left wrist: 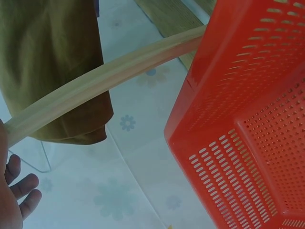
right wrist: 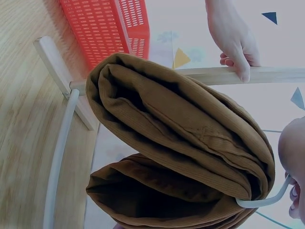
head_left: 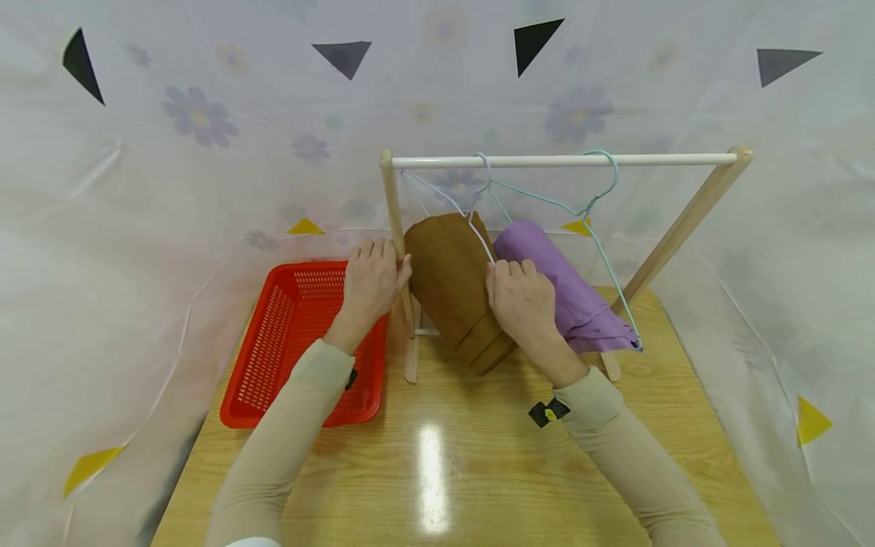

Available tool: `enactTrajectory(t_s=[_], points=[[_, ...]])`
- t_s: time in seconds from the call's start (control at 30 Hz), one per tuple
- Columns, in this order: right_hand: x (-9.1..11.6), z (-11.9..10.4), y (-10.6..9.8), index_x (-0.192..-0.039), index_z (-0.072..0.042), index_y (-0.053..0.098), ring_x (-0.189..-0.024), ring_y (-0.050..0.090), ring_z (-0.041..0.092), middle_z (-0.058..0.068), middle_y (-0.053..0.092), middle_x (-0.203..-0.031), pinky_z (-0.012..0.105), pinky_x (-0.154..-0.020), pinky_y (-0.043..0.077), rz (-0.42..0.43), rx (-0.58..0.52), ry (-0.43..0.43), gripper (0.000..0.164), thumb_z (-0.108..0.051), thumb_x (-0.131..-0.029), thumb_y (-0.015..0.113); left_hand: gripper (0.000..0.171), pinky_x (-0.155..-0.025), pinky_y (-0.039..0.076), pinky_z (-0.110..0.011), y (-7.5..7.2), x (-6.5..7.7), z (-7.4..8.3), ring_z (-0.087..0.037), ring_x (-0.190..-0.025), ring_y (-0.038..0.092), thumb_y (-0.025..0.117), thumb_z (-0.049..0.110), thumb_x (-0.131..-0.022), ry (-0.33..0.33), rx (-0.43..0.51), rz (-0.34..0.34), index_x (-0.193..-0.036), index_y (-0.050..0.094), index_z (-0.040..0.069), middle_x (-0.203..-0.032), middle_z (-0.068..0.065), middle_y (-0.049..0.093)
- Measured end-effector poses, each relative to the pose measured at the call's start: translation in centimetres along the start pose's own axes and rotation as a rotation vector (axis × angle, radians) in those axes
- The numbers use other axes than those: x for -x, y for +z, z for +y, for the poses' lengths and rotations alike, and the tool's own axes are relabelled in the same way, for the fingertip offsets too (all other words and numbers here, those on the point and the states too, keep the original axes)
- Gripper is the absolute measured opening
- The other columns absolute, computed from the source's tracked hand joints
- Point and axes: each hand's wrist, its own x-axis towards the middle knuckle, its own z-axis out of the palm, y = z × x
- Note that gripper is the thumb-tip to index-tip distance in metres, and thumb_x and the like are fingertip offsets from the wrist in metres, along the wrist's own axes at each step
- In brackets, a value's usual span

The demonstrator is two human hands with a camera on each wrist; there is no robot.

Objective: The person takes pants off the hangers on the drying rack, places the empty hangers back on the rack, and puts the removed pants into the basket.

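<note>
A folded brown garment [head_left: 451, 281] hangs over a pale lavender hanger [head_left: 447, 196], whose hook is at the rack's white rail [head_left: 547, 161]. My right hand [head_left: 522, 300] grips the lower corner of this hanger, beside the garment; in the right wrist view the hanger's bent end [right wrist: 267, 202] runs into the curled fingers. With thumb and fingers on either side, my left hand [head_left: 371, 281] holds the rack's left wooden post [head_left: 394, 205]. The right wrist view shows that thumb across the post [right wrist: 219, 75], with the other fingers partly hidden behind.
To the right, a folded purple garment [head_left: 557, 281] hangs on a mint-green hanger [head_left: 604, 254]. A red perforated basket [head_left: 239, 380] stands left of the rack on the wooden table [head_left: 492, 471]. The rack's right post [head_left: 683, 220] slants down at the far side.
</note>
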Motion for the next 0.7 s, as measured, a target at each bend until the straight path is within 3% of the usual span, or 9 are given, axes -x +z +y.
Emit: enactTrajectory(t_s=[0.7], points=[[0.3, 1.3, 0.0, -0.067, -0.007, 0.044, -0.046, 0.049, 0.027, 0.006, 0.045, -0.053, 0.038, -0.037, 0.036, 0.011, -0.026, -0.008, 0.045, -0.020, -0.110, 0.049, 0.034, -0.074, 0.052, -0.046, 0.1, 0.0, 0.0, -0.038, -0.085, 0.065, 0.054, 0.031, -0.108, -0.012, 0.031, -0.011, -0.094, 0.061, 0.000, -0.085, -0.018, 0.065]])
